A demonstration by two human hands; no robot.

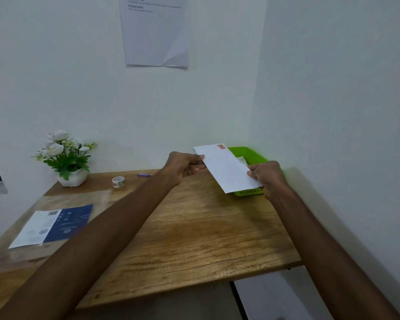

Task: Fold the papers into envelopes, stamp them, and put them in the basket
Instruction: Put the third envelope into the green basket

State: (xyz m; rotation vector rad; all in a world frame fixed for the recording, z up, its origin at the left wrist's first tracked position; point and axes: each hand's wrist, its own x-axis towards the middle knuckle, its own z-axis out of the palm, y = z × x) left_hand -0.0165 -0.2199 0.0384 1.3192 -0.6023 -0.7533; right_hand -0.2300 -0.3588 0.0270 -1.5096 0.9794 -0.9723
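You're on the last step for this piece: the folded envelope (226,168) already carries a reddish stamp (221,146) at its far corner, so what's left looks like the drop into the green basket (252,152). Envelope is in the air at about 1 o'clock from table centre, over the basket's near-left side, tilted with its long axis running 11 to 5. Your left hand (183,166) pinches the far-left edge, thumb on top, fingers curled under. Your right hand (266,177) pinches the near-right end, thumb on the top face. Both arms stretched forward, well off the wooden table (194,239). Something small and pale already lies in the basket; can't tell what. Next move likely needs lowering it flat past the rim, then releasing both pinches.
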